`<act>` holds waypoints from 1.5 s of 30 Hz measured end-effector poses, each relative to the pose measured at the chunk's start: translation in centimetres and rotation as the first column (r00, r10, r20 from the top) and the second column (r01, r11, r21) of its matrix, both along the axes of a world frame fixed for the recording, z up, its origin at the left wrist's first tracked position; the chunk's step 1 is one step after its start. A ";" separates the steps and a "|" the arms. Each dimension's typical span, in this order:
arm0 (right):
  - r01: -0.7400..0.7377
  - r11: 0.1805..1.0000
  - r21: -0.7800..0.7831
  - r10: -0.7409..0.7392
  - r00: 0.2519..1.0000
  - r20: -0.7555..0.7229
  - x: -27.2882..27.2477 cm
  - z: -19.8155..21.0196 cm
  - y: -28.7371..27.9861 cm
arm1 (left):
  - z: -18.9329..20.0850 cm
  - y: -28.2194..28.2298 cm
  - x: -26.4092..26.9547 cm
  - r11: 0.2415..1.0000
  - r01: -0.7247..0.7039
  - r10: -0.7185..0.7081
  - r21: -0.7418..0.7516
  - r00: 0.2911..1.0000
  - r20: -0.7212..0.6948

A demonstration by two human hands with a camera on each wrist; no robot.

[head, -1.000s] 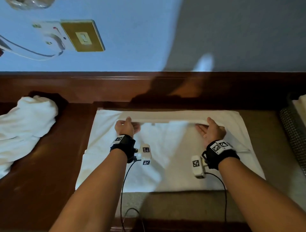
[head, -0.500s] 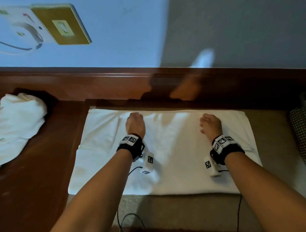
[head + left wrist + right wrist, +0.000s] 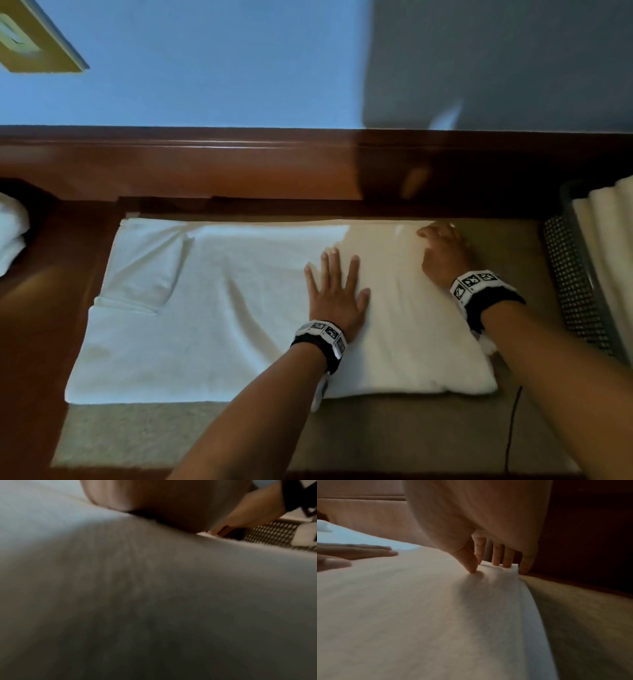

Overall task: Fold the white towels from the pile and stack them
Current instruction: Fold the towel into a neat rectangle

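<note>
Head view: white towel [image 3: 219, 308] spread flat, folded once, on a tan mat [image 3: 171, 435] on the dark wooden worktop [image 3: 37, 342].
Left hand [image 3: 337, 294]: palm down near the towel's middle, fingers straight and spread, pressing the cloth.
Right hand [image 3: 443, 255]: at the towel's far right corner.
Right wrist view: right-hand fingers [image 3: 498, 555] curled over the corner, thumb on top, pinching the cloth.
Left wrist view: blurred towel surface close up.
Pile [image 3: 10, 236]: crumpled white towels at the left edge, apart from the spread towel.
Basket [image 3: 579, 284]: dark mesh, at the right, holding folded white towels [image 3: 613, 226].
</note>
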State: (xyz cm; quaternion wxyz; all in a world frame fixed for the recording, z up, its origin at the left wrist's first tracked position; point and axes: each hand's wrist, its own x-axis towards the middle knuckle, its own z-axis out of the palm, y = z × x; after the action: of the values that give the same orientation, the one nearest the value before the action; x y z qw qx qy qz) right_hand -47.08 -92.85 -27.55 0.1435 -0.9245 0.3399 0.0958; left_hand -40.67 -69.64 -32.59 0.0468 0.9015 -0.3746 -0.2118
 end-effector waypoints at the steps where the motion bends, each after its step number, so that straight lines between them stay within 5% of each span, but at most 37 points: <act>1: 0.035 0.999 0.012 -0.036 0.999 0.029 -0.1 -0.3 -0.7 | -0.3 -0.1 -0.1 1.000 -0.009 0.009 0.009 1.000 0.013; 5: 0.238 0.951 0.198 -0.275 0.944 0.184 0.2 -1.0 -2.8 | -0.7 -0.4 -0.5 0.999 -0.035 0.035 0.011 0.998 0.059; 11: 0.151 0.979 0.134 -0.189 0.916 0.353 0.5 -1.7 -4.6 | -1.1 -0.4 -0.6 0.998 -0.057 0.055 0.010 0.993 0.102; 17: 0.224 0.946 0.234 -0.300 0.880 0.367 0.8 -2.2 -6.3 | -1.0 -0.5 -0.6 0.998 -0.055 0.052 0.026 0.993 0.107; 21: 0.413 0.832 0.370 -0.540 0.756 0.370 -1.2 -1.5 -3.9 | -1.0 -0.6 -0.6 0.997 -0.064 0.061 0.030 0.992 0.110; 24: 0.478 0.773 0.417 -0.589 0.785 0.192 -5.6 -1.1 -0.1 | -0.8 -0.7 -0.6 0.997 -0.066 0.060 0.050 0.992 0.111; 28: 0.501 0.823 0.267 -0.504 0.861 -0.060 -11.2 -1.4 3.6 | -0.6 -0.7 -0.7 0.995 -0.077 0.070 0.058 0.992 0.102; 35: 0.454 0.785 0.422 -0.525 0.849 0.062 -12.6 -0.7 4.8 | -0.6 -0.7 -0.7 0.995 -0.081 0.074 0.063 0.992 0.098; 42: 0.382 0.924 -0.011 -0.377 0.916 0.135 -12.9 -1.6 5.5 | -0.6 -0.8 -0.7 0.994 -0.082 0.075 0.068 0.993 0.095; 45: 0.027 0.997 -0.072 -0.014 0.984 0.176 -11.8 -1.5 9.1 | -0.8 -0.7 -0.7 0.995 -0.083 0.077 0.062 0.992 0.103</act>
State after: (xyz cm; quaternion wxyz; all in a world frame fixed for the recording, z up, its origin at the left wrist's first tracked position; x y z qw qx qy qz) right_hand -58.88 -83.79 -29.06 0.1396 -0.9304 0.3390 0.0000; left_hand -41.36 -70.38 -33.41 0.0064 0.9263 -0.3327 -0.1766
